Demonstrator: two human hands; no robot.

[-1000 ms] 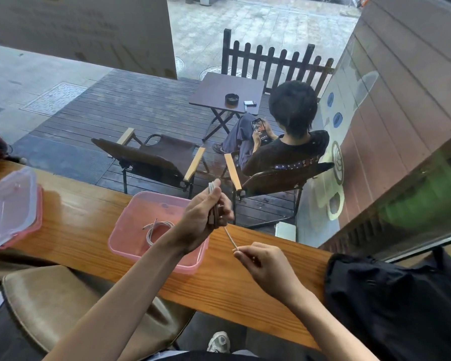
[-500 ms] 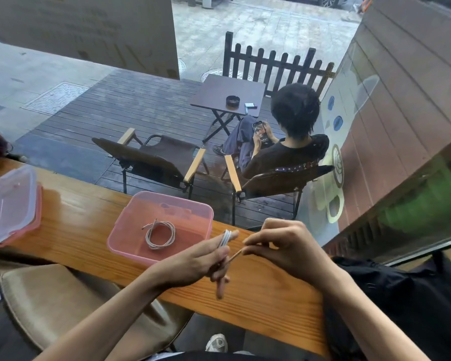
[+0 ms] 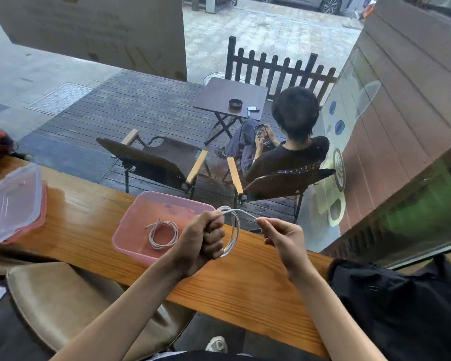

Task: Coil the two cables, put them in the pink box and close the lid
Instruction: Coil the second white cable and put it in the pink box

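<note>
Pink box sits open on bench, translucent. One white cable lies coiled flat inside, w/ one end sticking up-left. 2nd white cable is held in loops above bench, right of box. Clear lid w/ pink rim lies well left, apart.

Soft, even daylight through the window; sharp centre, wide-angle bending at edges.

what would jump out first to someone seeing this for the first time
Two bare hands at centre work a white cable above the wooden counter: the left hand grips its loops in a fist, the right hand pinches the free end. Just left of them the open pink box holds a coiled cable, and its clear lid lies apart at the counter's far left.
</note>
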